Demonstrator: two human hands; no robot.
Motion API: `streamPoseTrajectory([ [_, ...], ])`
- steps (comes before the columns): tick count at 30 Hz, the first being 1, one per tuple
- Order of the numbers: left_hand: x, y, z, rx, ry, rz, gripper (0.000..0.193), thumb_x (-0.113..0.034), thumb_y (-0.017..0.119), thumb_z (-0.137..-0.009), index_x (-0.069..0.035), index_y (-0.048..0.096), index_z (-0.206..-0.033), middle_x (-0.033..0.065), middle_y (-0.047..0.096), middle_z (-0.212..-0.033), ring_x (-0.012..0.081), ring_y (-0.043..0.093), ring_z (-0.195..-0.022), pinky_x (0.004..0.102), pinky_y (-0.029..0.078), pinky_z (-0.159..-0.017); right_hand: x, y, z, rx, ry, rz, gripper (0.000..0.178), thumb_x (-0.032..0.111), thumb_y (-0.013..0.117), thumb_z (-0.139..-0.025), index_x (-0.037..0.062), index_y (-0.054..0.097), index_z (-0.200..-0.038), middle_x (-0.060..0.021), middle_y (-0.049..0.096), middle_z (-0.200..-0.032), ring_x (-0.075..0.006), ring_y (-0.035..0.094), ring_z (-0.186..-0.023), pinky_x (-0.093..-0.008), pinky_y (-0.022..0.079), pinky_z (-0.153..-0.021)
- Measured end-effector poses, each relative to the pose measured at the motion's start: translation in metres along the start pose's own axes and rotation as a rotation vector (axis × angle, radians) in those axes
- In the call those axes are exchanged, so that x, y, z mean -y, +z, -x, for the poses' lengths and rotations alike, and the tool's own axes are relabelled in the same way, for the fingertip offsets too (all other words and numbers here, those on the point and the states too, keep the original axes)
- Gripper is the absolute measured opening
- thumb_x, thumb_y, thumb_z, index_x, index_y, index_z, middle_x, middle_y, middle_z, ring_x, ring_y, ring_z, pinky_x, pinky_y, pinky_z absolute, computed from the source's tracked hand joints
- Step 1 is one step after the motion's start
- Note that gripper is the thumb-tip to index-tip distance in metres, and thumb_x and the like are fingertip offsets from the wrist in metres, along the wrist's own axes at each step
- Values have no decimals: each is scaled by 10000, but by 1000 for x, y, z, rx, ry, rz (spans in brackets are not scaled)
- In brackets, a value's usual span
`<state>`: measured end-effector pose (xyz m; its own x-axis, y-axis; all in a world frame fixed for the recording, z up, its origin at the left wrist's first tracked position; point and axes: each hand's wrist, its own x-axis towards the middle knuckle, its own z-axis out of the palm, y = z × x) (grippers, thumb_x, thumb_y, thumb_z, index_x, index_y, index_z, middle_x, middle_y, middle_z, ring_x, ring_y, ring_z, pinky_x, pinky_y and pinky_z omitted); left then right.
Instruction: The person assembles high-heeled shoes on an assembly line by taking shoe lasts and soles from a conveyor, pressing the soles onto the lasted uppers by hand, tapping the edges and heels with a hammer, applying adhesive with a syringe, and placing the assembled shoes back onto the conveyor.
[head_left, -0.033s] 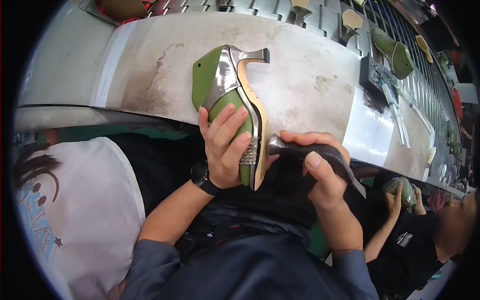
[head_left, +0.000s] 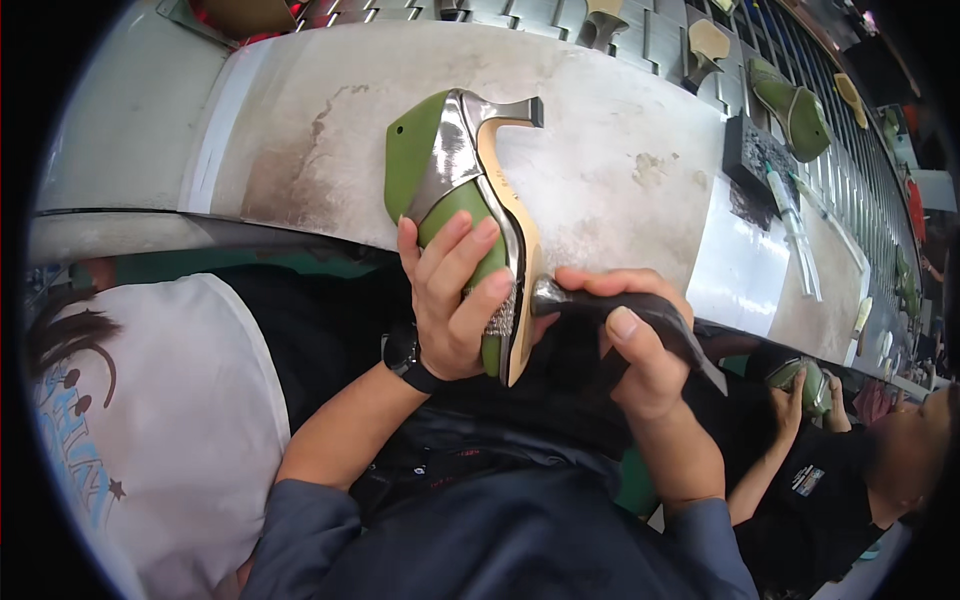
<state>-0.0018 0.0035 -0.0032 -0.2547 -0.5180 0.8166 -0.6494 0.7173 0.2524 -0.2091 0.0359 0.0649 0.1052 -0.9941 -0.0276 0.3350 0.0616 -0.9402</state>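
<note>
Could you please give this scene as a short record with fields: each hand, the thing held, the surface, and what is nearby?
left hand: grips the shoe on a green last, heel pointing away, sole edge facing right
right hand: holds a dark tool, its metal tip against the sole edge near the toe
wrist: black watch on the left
surface: worn grey workbench
nearby: another green last farther right; a co-worker's hand on a green piece at lower right
</note>
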Motion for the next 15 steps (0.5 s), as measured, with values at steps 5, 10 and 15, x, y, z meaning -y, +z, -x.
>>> streamPoseTrajectory([
  [5,-2,7,7,-108,-99,96,406,-352,688,-985,-182,523,-1316,147,612,-1394,345,552,-1337,624,169,-1258,-9,4,-4,62,-17,-125,290,122,653,-943,-73,630,-1156,-296,713,-1224,-336,709,-1095,-453,538,-1025],
  [10,-4,11,7,-123,-115,76,376,-352,657,-1003,-182,531,-1313,135,615,-1395,332,554,-1329,627,166,-1259,37,13,-25,161,6,183,349,256,761,-887,-11,634,-1073,-294,720,-1157,-408,686,-1120,-500,536,-1009],
  [15,-6,13,9,-158,-132,80,396,-363,671,-992,-150,540,-1300,123,632,-1381,318,572,-1303,630,174,-1258,69,17,-64,455,-60,494,258,28,792,-831,-27,708,-1069,-206,769,-1060,-297,776,-974,-378,621,-885],
])
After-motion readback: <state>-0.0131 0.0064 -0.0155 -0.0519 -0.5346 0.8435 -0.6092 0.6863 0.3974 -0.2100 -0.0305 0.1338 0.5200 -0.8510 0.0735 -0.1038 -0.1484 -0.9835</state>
